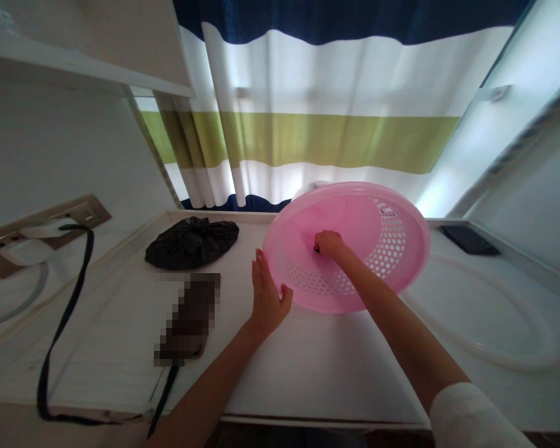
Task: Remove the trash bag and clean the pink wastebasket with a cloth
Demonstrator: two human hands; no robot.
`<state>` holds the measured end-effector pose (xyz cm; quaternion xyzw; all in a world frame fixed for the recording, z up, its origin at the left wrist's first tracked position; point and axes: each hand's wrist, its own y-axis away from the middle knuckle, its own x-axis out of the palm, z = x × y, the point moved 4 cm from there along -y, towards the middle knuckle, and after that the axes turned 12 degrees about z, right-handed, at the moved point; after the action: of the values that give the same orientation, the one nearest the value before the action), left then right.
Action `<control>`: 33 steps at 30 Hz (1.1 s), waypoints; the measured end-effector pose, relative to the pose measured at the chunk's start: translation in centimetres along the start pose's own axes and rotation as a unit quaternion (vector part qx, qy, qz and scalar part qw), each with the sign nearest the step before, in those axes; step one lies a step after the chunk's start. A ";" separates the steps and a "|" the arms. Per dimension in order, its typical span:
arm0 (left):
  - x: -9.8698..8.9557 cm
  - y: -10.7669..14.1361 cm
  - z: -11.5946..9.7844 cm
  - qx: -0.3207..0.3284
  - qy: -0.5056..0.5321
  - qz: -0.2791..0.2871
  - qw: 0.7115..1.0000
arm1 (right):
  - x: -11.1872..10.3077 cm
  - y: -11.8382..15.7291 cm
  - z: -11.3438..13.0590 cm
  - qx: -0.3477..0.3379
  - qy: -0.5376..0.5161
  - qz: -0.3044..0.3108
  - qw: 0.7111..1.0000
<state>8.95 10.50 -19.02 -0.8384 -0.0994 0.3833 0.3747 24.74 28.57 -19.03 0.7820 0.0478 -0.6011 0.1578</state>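
Note:
A round pink plastic basket (354, 218) with rows of holes in its wall is tilted toward me above the white table. My left hand (268, 298) is at its near-left rim, fingers stretched along the outside and thumb bent at the edge. Inside the basket, my right hand (330, 242) is closed in a fist-like pinch. A small black bit (317, 249) shows at its fingertips; the rest of it is hidden, so its kind cannot be made out.
A knotted black plastic bag (191, 242) lies back left on the white table (322, 367). Nearer is a blurred-out dark item (191, 320) with a black strap. Farther right are a pale oval ring (536, 348) and a flat black object (469, 239). Plugs fill a wall socket (51, 230).

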 end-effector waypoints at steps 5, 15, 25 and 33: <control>0.2 -0.1 0.2 0.010 -0.003 0.007 1.000 | 0.2 -2.3 -0.8 0.013 -0.013 -0.006 1.000; 0.6 -0.2 0.9 0.033 0.016 -0.029 0.999 | 0.1 -6.2 -1.7 0.033 -0.025 -0.033 0.999; 1.3 -0.2 1.3 0.007 -0.017 0.008 1.000 | 0.2 -8.4 -2.6 0.049 -0.028 -0.014 0.998; 1.9 -0.2 1.5 -0.024 -0.118 0.000 0.993 | 0.0 -7.3 -2.4 0.023 -0.028 -0.007 0.999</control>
<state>9.16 12.32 -20.57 -0.7960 -0.1520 0.4771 0.3401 25.07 36.18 -19.90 0.7677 0.0356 -0.6249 0.1371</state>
